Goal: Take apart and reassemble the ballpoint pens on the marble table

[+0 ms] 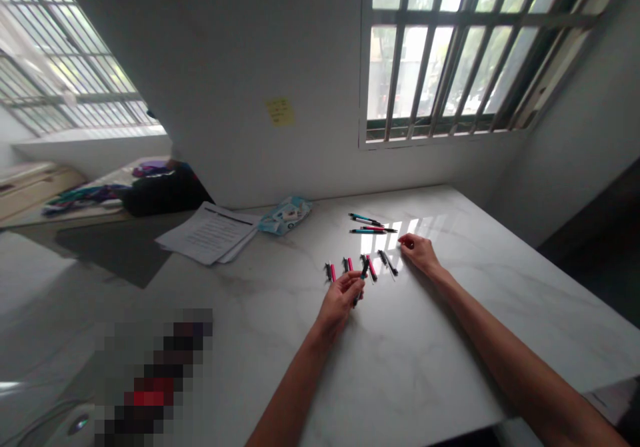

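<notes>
My left hand is closed around a black and teal pen, held tilted above the table. Just beyond it lie small groups of pen parts: black and pink pieces at the left, more pink and black pieces in the middle, and black pieces with a thin refill at the right. My right hand rests on the table with curled fingers; whatever they may pinch is too small to make out. Several pens, teal, pink and black, lie past the parts, left of that hand's fingertips.
A blue packet and a stack of printed papers lie against the wall at the back left. Dark cloth sits farther left. A pixelated dark and red patch covers something at the lower left. A barred window stands above the table.
</notes>
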A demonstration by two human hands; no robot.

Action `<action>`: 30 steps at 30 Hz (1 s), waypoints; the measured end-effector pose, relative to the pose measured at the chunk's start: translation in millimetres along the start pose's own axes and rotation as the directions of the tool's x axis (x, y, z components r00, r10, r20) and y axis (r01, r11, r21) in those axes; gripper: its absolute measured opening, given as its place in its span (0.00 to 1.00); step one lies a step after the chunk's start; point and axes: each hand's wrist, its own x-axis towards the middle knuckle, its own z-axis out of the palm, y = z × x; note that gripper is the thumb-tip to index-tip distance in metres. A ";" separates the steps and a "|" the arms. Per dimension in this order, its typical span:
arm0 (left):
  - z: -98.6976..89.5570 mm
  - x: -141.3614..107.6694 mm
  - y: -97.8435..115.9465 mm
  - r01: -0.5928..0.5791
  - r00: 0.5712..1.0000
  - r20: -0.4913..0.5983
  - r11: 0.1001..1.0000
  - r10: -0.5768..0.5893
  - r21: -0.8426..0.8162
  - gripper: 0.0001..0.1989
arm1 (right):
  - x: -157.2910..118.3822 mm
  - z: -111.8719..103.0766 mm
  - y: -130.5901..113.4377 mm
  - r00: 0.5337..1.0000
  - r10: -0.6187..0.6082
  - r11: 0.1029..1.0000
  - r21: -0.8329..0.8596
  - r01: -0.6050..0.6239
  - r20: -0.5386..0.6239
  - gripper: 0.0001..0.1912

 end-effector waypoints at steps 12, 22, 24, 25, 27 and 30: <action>1.8 -5.9 6.0 -0.260 0.942 -0.085 0.866 0.325 0.428 0.13 | -52.1 -8.8 -126.8 0.891 -0.221 0.967 0.210 0.146 0.397 0.28; -1.4 -2.1 2.9 -0.250 0.960 -0.040 0.914 0.277 0.318 0.15 | -58.0 1.4 -145.6 0.883 -0.286 0.846 0.531 0.050 0.372 0.16; -0.3 -4.4 5.3 -0.258 0.956 -0.038 0.894 0.291 0.366 0.14 | -58.1 1.2 -141.4 0.887 -0.264 0.801 0.598 -0.017 0.380 0.17; 0.7 -6.1 6.5 -0.264 0.954 -0.031 0.881 0.299 0.392 0.14 | -59.0 1.4 -139.3 0.893 -0.247 0.789 0.613 -0.039 0.376 0.17; 3.2 -10.0 8.6 -0.274 0.951 -0.010 0.861 0.308 0.428 0.13 | -62.1 1.6 -135.1 0.897 -0.229 0.767 0.638 -0.072 0.377 0.17; 6.8 -14.7 10.2 -0.281 0.952 0.019 0.845 0.307 0.455 0.11 | -68.3 0.6 -129.0 0.874 -0.261 0.714 0.692 -0.111 0.410 0.21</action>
